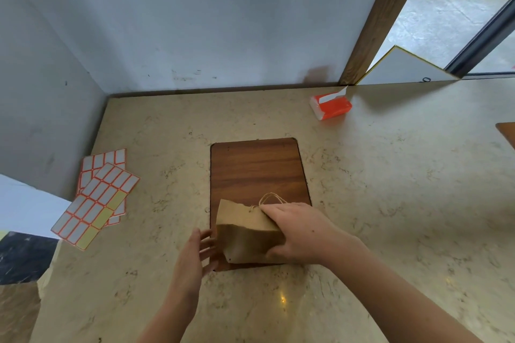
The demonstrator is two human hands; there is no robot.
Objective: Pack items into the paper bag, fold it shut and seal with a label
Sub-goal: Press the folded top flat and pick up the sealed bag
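The left hand [195, 255] hovers open, fingers spread, just beside the paper bag [245, 234]. The right hand [298, 231] grips the bag's folded top. The bag stands on a wooden board [256, 167] on the table [390, 189]. Label sheets [97, 198] lie well left; an orange tissue pack [330, 106] sits far back.

paper bag [245, 234] on wooden board [259, 170] on beige bench [390, 203], top folded over, twine handles [271, 199] poking out. right hand [301, 231] grips bag from its right side. left hand [195, 253] spread flat just beside bag's left edge. label sheets [97, 198] far left, orange tissue pack [330, 106] near wall.
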